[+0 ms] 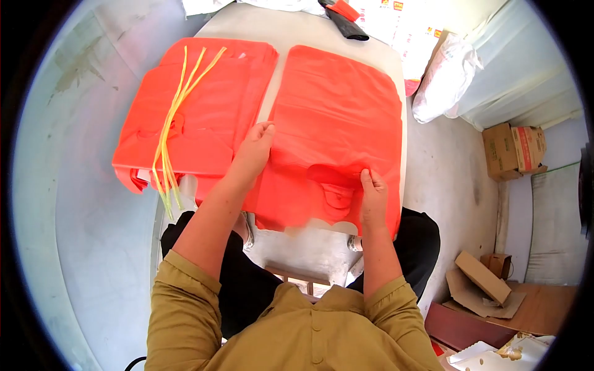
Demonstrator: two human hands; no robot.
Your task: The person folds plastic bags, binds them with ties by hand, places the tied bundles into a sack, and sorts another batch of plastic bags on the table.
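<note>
A red plastic bag (pixel 337 105) lies flat on the right half of the table, its handle end with a cutout toward me. My left hand (pixel 252 151) is closed on the bag's left edge, thumb over fingers. At the cutout near the bag's lower right, my right hand (pixel 374 198) pinches the red film. Whether more bags lie beneath this one, I cannot tell. To the left sits a stack of red plastic bags (pixel 213 86), with several yellow strips (pixel 166 133) laid across it lengthwise.
The pale table (pixel 247 21) shows behind the bags. A black item with a red piece (pixel 348 23) lies at its far edge. A white plastic sack (pixel 445 77) stands right of the table. Cardboard boxes (pixel 510 151) sit by the wall, and opened cardboard (pixel 486 284) rests lower right.
</note>
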